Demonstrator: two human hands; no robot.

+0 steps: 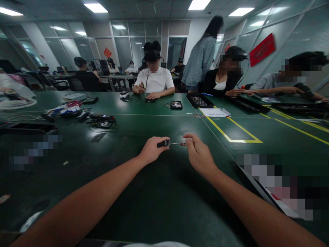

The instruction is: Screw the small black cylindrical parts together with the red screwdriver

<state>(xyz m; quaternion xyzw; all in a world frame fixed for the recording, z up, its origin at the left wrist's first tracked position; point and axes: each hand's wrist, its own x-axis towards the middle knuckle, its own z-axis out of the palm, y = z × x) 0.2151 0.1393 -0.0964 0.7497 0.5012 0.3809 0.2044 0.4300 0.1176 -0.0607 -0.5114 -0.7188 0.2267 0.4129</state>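
Note:
My left hand [151, 150] is closed around a small black cylinder [166, 142], whose round, ringed end faces me; it looks like a flashlight, though its kind is not certain. A screwdriver [183, 144] with a reddish handle is pinched in my right hand [198, 151]. Its thin metal shaft points left, and the tip reaches the side of the cylinder; whether it sits in a screw is too small to see. Both hands are held above the green table [154, 206], and my right fingers hide most of the handle.
Tangled black cables [102, 120] and a pile of tools [68, 109] lie at left. Farther back are a black open case [176, 104], a black tray [199, 101] and a white paper sheet [213, 112]. Yellow tape [244, 141] marks the right. Several people work around the table.

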